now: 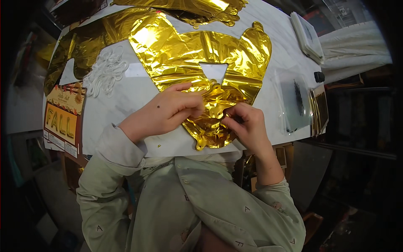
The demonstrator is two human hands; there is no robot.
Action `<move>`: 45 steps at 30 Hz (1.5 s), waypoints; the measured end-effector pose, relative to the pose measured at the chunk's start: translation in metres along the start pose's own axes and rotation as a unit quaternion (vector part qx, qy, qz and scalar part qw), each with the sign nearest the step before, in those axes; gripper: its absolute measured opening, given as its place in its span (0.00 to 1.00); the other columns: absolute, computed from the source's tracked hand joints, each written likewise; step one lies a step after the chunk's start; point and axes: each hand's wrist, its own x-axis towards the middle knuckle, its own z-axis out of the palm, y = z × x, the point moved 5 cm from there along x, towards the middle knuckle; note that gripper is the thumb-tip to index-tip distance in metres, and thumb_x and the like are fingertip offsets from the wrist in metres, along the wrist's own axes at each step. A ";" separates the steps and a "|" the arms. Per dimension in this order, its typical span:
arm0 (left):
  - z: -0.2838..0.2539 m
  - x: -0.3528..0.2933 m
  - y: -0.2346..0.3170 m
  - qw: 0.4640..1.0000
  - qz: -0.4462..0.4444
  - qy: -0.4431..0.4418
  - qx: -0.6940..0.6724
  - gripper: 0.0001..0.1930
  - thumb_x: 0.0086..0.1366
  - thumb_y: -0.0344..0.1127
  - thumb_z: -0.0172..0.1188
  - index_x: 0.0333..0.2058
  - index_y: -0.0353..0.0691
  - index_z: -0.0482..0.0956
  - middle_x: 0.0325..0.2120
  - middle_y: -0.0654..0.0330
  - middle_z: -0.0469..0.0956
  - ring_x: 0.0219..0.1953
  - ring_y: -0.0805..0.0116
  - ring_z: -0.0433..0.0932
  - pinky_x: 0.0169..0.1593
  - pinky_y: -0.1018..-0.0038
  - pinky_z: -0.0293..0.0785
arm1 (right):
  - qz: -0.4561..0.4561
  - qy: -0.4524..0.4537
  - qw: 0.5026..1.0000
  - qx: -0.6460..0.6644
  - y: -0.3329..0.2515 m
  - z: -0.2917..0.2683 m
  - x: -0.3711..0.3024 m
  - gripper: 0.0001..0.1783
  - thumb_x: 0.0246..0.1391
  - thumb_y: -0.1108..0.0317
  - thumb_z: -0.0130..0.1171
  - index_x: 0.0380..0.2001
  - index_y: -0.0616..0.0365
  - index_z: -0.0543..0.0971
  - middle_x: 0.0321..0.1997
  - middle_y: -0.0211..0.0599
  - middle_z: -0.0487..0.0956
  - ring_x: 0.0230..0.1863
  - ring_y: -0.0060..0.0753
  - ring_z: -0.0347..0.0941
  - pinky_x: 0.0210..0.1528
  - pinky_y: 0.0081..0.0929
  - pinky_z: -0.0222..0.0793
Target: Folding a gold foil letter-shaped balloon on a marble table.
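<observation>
A flat gold foil balloon (178,54), shaped like a letter A with a triangular hole, lies on the white marbled table in front of me. Its near part is crumpled or folded, with small tabs along the edge. My left hand (170,108) rests over the left side of this crumpled foil, its fingers curled in and pressed on it. At the right side, my right hand (247,124) pinches the foil edge between thumb and fingers. Whatever lies within the left fingertips is partly hidden.
A second gold foil balloon (121,27) curves along the left, and more gold foil (201,9) lies at the far edge. White string (107,69) is heaped beside a printed package (63,119). Clear plastic sleeves (294,101) and a white tray-like object (306,38) sit right.
</observation>
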 end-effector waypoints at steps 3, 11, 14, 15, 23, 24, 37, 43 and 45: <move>0.000 0.002 0.007 0.998 -0.003 0.036 -0.057 0.07 0.69 0.30 0.54 0.43 0.45 0.78 0.36 0.62 0.81 0.44 0.58 0.80 0.72 0.52 0.56 | -0.027 0.051 0.998 -0.035 -0.003 0.001 0.002 0.04 0.55 0.78 0.66 0.33 0.66 0.81 0.26 0.36 0.78 0.25 0.28 0.74 0.29 0.25 0.68; 0.000 0.002 0.006 0.997 0.011 0.063 -0.034 0.09 0.72 0.37 0.57 0.48 0.46 0.80 0.42 0.64 0.84 0.46 0.61 0.82 0.71 0.54 0.57 | 0.011 0.028 0.997 0.064 -0.007 -0.001 -0.011 0.09 0.60 0.81 0.61 0.44 0.64 0.76 0.34 0.31 0.76 0.34 0.20 0.71 0.38 0.18 0.66; -0.001 0.003 0.003 0.998 0.001 0.049 -0.030 0.07 0.71 0.37 0.58 0.43 0.45 0.79 0.37 0.64 0.83 0.42 0.60 0.81 0.70 0.54 0.59 | 0.049 0.061 0.980 0.185 -0.001 -0.002 -0.017 0.11 0.61 0.82 0.59 0.46 0.63 0.73 0.38 0.27 0.76 0.38 0.16 0.71 0.43 0.15 0.66; -0.001 0.003 0.001 0.998 0.000 0.050 -0.030 0.07 0.71 0.37 0.58 0.43 0.45 0.79 0.37 0.64 0.83 0.42 0.60 0.81 0.70 0.54 0.59 | 0.063 0.075 0.965 0.244 0.003 -0.004 -0.019 0.12 0.62 0.83 0.59 0.46 0.62 0.72 0.39 0.25 0.75 0.40 0.15 0.71 0.45 0.14 0.66; -0.005 0.003 0.007 0.995 0.016 0.099 -0.017 0.08 0.68 0.37 0.61 0.36 0.40 0.73 0.30 0.57 0.75 0.37 0.52 0.75 0.53 0.59 0.70 | -0.148 0.119 0.979 -0.076 -0.023 -0.009 -0.021 0.10 0.53 0.82 0.67 0.38 0.61 0.79 0.37 0.36 0.76 0.36 0.28 0.73 0.39 0.22 0.69; -0.005 0.003 0.007 0.995 0.016 0.099 -0.017 0.08 0.68 0.37 0.61 0.36 0.40 0.73 0.30 0.57 0.75 0.37 0.52 0.75 0.53 0.59 0.70 | -0.163 0.115 0.974 -0.104 -0.030 -0.008 -0.028 0.12 0.49 0.79 0.70 0.38 0.59 0.82 0.38 0.37 0.76 0.36 0.32 0.73 0.39 0.24 0.69; -0.006 0.001 0.013 0.992 0.016 0.119 -0.024 0.10 0.69 0.39 0.62 0.40 0.39 0.73 0.35 0.55 0.75 0.42 0.50 0.75 0.50 0.59 0.70 | -0.126 0.119 0.974 -0.146 -0.032 0.001 -0.016 0.14 0.32 0.74 0.77 0.24 0.57 0.80 0.32 0.34 0.76 0.36 0.41 0.72 0.35 0.35 0.68; -0.002 -0.001 0.005 0.995 0.036 0.098 0.009 0.17 0.60 0.36 0.68 0.44 0.40 0.72 0.39 0.56 0.76 0.47 0.49 0.75 0.56 0.59 0.69 | -0.106 0.144 0.977 -0.116 -0.034 0.010 -0.004 0.12 0.46 0.74 0.75 0.24 0.63 0.78 0.33 0.37 0.76 0.36 0.41 0.69 0.38 0.33 0.67; -0.003 -0.001 0.006 0.994 0.041 0.096 0.014 0.19 0.57 0.35 0.69 0.44 0.40 0.72 0.39 0.55 0.76 0.48 0.49 0.75 0.56 0.59 0.69 | -0.100 0.134 0.982 -0.092 -0.036 0.013 -0.002 0.09 0.50 0.77 0.71 0.27 0.65 0.78 0.36 0.38 0.75 0.38 0.39 0.70 0.39 0.31 0.66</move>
